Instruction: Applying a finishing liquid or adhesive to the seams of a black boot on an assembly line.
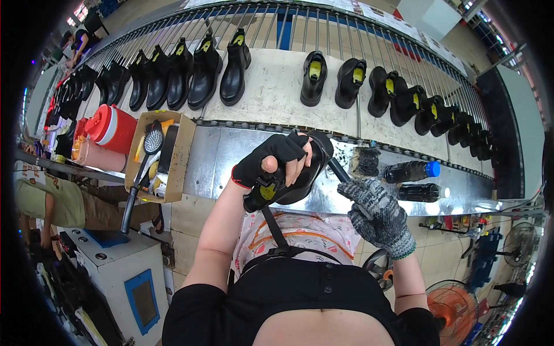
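Observation:
My left hand [276, 157], in a black fingerless glove, is closed on a black ankle boot [303, 183] held over the metal bench edge. The boot lies tilted, its opening with a yellow-green insole towards me and its toe pointing away. My right hand [378, 214], in a grey knitted glove, grips a dark stick-like tool [339, 170]. The tool's far end meets or nearly meets the boot's side by the toe; its tip is hard to make out. Just right of it on the bench sits a dark, stained pad or block [365, 161].
Finished-looking black boots [234, 75] line the white conveyor [271, 81] beyond the bench. Two bottles of dark liquid [411, 171] lie at right. At left stand a cardboard box [183, 151] with a hairbrush [153, 141] and a red-lidded jug [118, 130]. Another person [63, 196] is at far left.

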